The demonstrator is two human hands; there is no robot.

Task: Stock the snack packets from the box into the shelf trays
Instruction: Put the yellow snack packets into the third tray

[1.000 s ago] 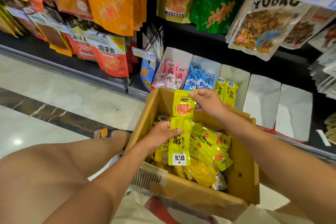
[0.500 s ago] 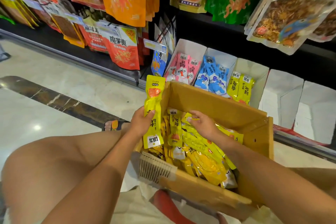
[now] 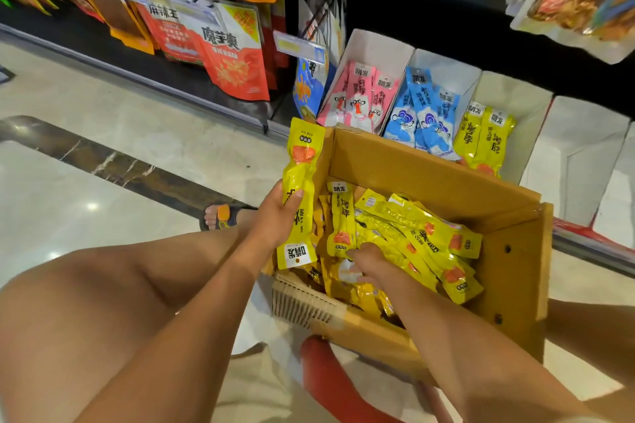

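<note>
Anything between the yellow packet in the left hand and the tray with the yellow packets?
Only the far wall of the box. It rises between the packet, which the left hand holds at the box's left rim, and the tray behind it. The tray is open on top, with room left.

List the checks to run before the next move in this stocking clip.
1. Grip: left hand holds the upright packet: ok.
2. Pick: right hand has one secured in the box: cannot tell; fingers lie among loose packets.
3. Match: upright packet matches shelved yellow packets: ok.
4. Room: yellow tray has space: ok.
5. Stock: box holds more: ok.
</note>
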